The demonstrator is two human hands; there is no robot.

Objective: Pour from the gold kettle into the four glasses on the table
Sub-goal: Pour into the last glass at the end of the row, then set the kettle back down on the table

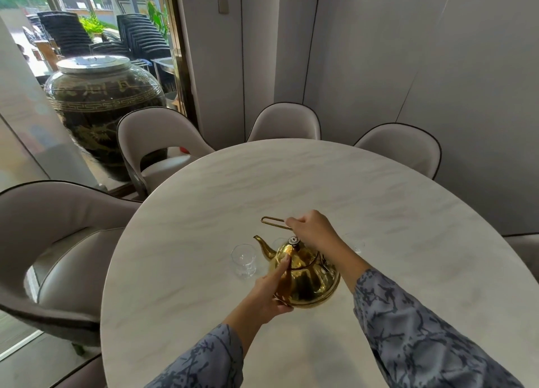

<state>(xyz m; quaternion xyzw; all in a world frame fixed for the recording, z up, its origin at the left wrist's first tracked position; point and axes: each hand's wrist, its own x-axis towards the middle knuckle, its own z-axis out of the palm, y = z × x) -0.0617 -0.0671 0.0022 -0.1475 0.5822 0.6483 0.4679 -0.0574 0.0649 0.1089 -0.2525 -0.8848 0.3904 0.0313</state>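
Far left, a big dark jar (105,107) with a metal lid stood by the window, and pale upholstered chairs (159,145) ringed the round marble tabletop (291,177). Moving in, a clear glass (244,261) stood empty-looking on the tabletop, just left of the kettle's spout. Then the left hand (269,290), coming out of a blue patterned sleeve (210,358), cupped the near-left side of the gold kettle (306,274), palm under its lower curve and one finger stretched up along the body toward the lid. The kettle sat centre-near, its spout pointing far and left, its knobbed lid on; whether its base touched the tabletop or was lifted clear, I couldn't tell. Behind the spout, only the rim of a second glass (279,241) peeked out. Above, the right hand (310,230) was clenched around the thin gold handle (272,222), whose loop poked out to the left of the knuckles. Further right, partly hidden by the right forearm, another glass (356,244) stood faint against the marble. A fourth glass was not visible from here. Grey wall panels (437,67) closed off the far right.
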